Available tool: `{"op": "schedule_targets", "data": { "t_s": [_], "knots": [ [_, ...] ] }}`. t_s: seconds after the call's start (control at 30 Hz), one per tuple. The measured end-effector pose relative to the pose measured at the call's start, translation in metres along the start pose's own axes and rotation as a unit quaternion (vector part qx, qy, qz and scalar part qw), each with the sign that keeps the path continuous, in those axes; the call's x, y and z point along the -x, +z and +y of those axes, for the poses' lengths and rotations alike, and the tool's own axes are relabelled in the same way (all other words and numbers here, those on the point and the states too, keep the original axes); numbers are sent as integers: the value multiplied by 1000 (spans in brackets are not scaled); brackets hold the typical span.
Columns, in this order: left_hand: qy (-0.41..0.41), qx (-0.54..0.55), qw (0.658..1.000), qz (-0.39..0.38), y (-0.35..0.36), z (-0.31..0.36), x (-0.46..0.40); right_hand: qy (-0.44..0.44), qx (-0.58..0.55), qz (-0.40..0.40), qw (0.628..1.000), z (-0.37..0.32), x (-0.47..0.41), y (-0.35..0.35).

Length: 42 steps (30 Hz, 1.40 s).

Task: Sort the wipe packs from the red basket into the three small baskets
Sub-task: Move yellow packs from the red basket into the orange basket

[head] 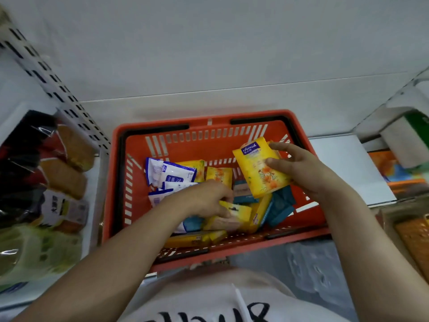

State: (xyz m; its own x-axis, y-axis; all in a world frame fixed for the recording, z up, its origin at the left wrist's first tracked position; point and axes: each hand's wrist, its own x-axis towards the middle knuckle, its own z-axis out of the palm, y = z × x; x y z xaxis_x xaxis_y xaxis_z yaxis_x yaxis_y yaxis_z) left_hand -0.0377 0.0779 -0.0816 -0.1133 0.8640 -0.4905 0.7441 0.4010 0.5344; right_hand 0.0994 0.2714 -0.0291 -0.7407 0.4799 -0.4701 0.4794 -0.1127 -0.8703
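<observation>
Right hand (299,168) grips yellow flower-print pack (260,169), thumb on front, fingers curled behind, pack lifted above red basket (162,129) interior. Left hand (209,198) reaches down into basket, fingers curled round another yellow pack (236,211) in pile. White-and-blue packs (169,174) lie beyond left hand; teal packs (278,205) sit below right hand, between both hands. More yellow packs (218,174) scattered beyond left hand. Orange small basket (415,238) at right of right forearm, partly cut off. Bagged goods (62,168) on shelf left of left arm.
</observation>
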Motion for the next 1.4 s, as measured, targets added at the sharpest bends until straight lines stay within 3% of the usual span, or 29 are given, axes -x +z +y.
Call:
{"op": "schedule_targets", "data": {
  "t_s": [0.1,0.13,0.2,0.33,0.43,0.7,0.93,1.07,1.27,1.4],
  "knots": [
    [-67,97,982,149,-18,-21,12,-2,-87,-2,996,1,12,3],
    [-84,200,956,197,-25,-27,19,-3,-110,-8,994,1,15,4],
    [-88,414,868,261,-37,-33,34,-2,-159,-27,987,-2,22,8],
    [-44,575,756,311,-49,-28,55,-16,-236,-58,970,-5,30,27],
    [-26,604,724,334,-49,-20,64,-31,-240,-52,969,-9,34,43],
    [21,632,699,334,-45,-9,74,-51,-273,-37,960,-4,64,52],
    [24,526,790,314,-38,28,71,-93,-255,51,961,5,106,36],
    [47,489,818,298,-27,70,65,-111,-273,70,953,21,145,12],
    [75,592,779,193,21,178,38,-131,-298,134,936,68,234,-51],
    [70,619,775,105,84,272,18,-147,-327,183,915,126,316,-108]
  ]
}}
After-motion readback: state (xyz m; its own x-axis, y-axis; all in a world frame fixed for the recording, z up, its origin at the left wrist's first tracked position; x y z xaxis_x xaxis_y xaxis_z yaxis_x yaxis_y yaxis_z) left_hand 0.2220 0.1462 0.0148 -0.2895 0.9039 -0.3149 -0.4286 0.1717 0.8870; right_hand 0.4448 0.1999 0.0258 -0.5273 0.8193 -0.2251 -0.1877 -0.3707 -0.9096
